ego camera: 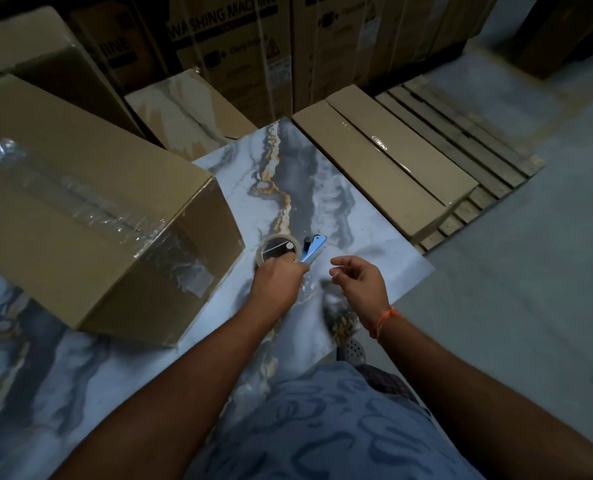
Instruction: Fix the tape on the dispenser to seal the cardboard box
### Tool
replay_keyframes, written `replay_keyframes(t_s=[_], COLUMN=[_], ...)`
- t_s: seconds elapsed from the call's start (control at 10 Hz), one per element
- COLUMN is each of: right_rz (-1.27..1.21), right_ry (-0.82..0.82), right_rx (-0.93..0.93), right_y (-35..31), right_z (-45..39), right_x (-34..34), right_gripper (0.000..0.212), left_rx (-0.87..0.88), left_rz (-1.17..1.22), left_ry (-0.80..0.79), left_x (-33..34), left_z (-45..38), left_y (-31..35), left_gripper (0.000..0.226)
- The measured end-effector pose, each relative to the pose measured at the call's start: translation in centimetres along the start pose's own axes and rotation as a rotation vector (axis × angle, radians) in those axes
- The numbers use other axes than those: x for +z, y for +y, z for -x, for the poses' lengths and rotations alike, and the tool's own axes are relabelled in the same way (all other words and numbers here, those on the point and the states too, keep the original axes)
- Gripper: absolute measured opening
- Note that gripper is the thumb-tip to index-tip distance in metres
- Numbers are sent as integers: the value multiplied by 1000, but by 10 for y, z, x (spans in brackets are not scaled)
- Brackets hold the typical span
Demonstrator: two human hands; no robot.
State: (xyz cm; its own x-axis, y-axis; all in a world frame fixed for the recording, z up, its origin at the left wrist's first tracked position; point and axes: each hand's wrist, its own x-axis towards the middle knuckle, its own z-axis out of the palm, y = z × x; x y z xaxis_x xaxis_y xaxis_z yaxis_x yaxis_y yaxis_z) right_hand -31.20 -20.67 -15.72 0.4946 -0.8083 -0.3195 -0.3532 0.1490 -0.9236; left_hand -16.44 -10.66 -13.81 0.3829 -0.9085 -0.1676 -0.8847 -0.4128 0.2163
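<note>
A blue tape dispenser (314, 249) with a roll of clear tape (281, 247) on it sits just above the marble-patterned table (305, 188). My left hand (277, 280) grips the dispenser from below, by the roll. My right hand (357, 277) hovers just to the right of it, fingers loosely curled and apart, holding nothing I can make out. The large cardboard box (90, 216) lies on the table to the left, its top seam and near end covered in wrinkled clear tape.
A flat taped carton (392, 168) rests on a wooden pallet (461, 133) at the right. Tall washing-machine cartons (232, 46) stand behind. More boxes are stacked at the far left. Grey floor lies to the right of the table.
</note>
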Motion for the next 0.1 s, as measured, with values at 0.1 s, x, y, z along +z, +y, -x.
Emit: replay_keyframes(t_s=[0.1], right_rz=[135], right_ry=[-26], right_rx=[-65], right_y=[0], right_z=[1], right_x=[-2], right_gripper=[18], left_rx=[-38], left_rz=[67], left_ry=[111], left_x=[-1], left_z=[12], left_y=[0], left_gripper=[37])
